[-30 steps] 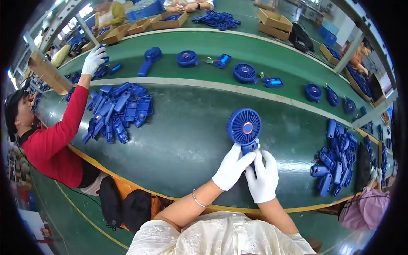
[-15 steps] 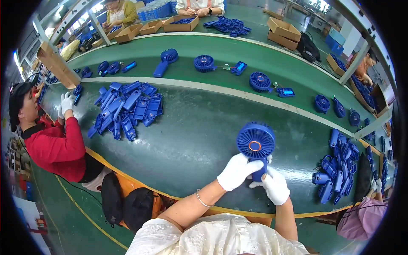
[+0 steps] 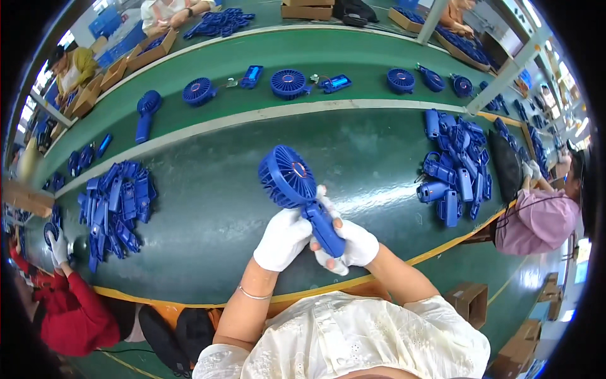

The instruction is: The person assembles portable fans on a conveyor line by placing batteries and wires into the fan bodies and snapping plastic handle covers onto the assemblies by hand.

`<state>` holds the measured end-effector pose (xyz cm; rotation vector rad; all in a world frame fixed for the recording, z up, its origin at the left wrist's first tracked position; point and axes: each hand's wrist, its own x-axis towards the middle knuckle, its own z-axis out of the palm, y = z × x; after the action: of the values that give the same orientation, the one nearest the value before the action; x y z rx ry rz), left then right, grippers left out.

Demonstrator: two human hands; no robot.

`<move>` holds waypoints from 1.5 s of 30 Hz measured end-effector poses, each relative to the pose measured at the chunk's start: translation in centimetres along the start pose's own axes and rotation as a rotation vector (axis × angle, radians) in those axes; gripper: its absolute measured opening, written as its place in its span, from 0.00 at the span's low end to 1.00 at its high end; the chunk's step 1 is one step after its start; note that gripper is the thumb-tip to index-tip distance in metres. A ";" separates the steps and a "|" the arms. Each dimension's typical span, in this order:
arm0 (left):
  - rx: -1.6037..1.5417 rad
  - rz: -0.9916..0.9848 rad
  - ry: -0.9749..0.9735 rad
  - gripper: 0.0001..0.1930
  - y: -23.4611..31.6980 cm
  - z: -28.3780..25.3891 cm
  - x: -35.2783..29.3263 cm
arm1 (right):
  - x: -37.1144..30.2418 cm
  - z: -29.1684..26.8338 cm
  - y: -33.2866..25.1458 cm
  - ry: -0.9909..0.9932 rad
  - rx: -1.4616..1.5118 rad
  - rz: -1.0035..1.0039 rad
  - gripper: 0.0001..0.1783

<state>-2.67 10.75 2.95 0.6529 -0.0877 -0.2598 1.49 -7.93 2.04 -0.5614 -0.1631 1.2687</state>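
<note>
Above the dark green bench, both my gloved hands hold a blue handheld fan (image 3: 291, 175), tilted with its round slotted head up to the left. My left hand (image 3: 282, 239) wraps the neck just below the head. Around the lower handle close the fingers of my right hand (image 3: 353, 243). The handle slants down to the right between my palms, and some fingers behind it are hidden. On the left of the bench lies a heap of blue plastic handle shells (image 3: 117, 202). Another pile of blue handle parts (image 3: 456, 161) lies on the right.
Beyond a pale rail, a green conveyor belt (image 3: 246, 104) carries fan heads (image 3: 288, 83), circuit pieces and a complete fan (image 3: 146, 117). Co-workers sit on the left (image 3: 76, 309) and right (image 3: 536, 218). A dark bag (image 3: 505, 164) lies beside the right pile.
My view has swung to the right. The fan has turned from facing me upright to a tilted pose, its handle now showing, with both hands still on it.
</note>
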 end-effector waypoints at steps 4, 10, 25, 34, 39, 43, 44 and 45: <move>0.331 -0.051 0.208 0.32 -0.1 0.4 -0.6 | 1.1 2.8 -2.2 0.327 -0.994 0.006 0.25; 0.661 0.131 0.194 0.20 -1.5 1.1 0.1 | 2.1 2.6 0.2 0.575 -1.124 -0.096 0.16; 0.131 0.014 0.467 0.15 -2.9 -0.1 0.5 | 2.6 5.0 -2.1 0.940 -1.933 -0.076 0.33; -0.545 0.064 0.468 0.13 -3.1 -2.8 1.1 | 6.3 4.1 -1.3 0.703 -2.291 -0.480 0.32; -0.454 0.053 0.539 0.16 -2.6 -1.7 0.8 | 6.8 3.8 -0.9 0.705 -2.417 -0.448 0.20; -0.468 0.044 0.472 0.18 -2.4 -2.1 0.6 | 6.0 5.4 -2.2 0.701 -2.252 -0.151 0.19; -0.447 0.027 0.458 0.18 -2.4 -2.1 0.5 | 5.6 5.8 -2.5 0.704 -2.252 -0.141 0.19; -0.419 0.006 0.424 0.21 -2.5 -2.5 0.5 | 5.2 5.9 -3.2 0.663 -2.163 -0.208 0.19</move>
<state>-2.28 10.19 -0.60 0.2793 0.3636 -0.1228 3.34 -1.88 7.64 -2.6132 -1.0089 0.1397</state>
